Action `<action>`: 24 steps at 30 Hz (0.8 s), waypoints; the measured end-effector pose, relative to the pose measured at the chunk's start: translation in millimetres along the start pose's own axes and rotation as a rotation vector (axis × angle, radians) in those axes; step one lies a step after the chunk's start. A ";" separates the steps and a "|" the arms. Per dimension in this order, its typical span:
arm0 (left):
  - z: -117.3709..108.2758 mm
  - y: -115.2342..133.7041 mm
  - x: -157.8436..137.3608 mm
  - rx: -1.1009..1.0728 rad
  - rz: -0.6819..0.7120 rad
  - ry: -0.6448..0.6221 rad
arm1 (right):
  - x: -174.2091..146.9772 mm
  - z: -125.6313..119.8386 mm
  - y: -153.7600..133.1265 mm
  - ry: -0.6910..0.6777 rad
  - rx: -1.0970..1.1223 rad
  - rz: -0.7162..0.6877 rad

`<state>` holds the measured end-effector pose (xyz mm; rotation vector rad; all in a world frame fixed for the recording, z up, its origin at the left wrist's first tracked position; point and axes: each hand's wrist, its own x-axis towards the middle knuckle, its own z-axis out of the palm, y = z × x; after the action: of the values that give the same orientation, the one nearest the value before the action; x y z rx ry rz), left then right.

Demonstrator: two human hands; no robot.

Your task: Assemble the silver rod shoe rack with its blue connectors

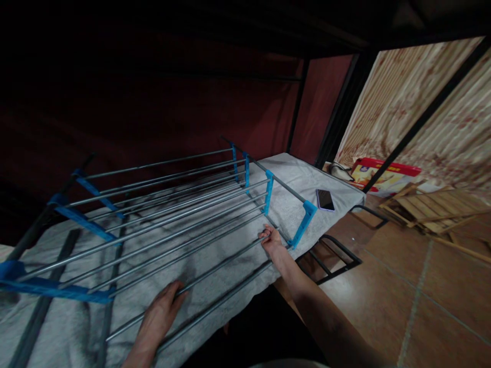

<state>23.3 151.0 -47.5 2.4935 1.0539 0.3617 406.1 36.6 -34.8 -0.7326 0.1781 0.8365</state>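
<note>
A rack frame of grey metal tubes with blue plastic brackets [306, 225] lies on a grey blanket [299, 176]. In front of it, my left hand [163, 309] grips a loose metal tube [222, 263] near its left part. My right hand [271, 239] has its fingers closed round the same tube at its far right end, close to the rack's right side. Another metal tube [215, 306] lies on the blanket nearer to me, partly hidden by my left forearm. Several crossbars [184, 209] span the rack between its left and right brackets.
A phone [325, 200] lies on the blanket to the right. Black metal bed posts [301, 110] and a ladder-like frame [333, 260] bound the bed. On the tiled floor are a red and yellow box [383, 176] and a folded wooden piece [441, 209].
</note>
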 end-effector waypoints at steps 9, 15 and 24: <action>-5.9 35.2 -10.5 0.195 -0.036 -0.091 | 8.6 -25.0 -9.5 -0.010 -0.047 0.213; -17.0 48.1 -14.9 0.169 -0.105 -0.091 | 19.1 -39.5 -21.2 -0.068 -0.132 0.329; -27.0 49.9 -18.9 0.202 -0.075 -0.058 | 32.5 -46.7 -24.3 0.031 -0.175 0.354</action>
<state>31.2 113.0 -2.0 2.6132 1.2102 0.1659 451.8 15.2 -70.5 -0.8925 0.2695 1.1886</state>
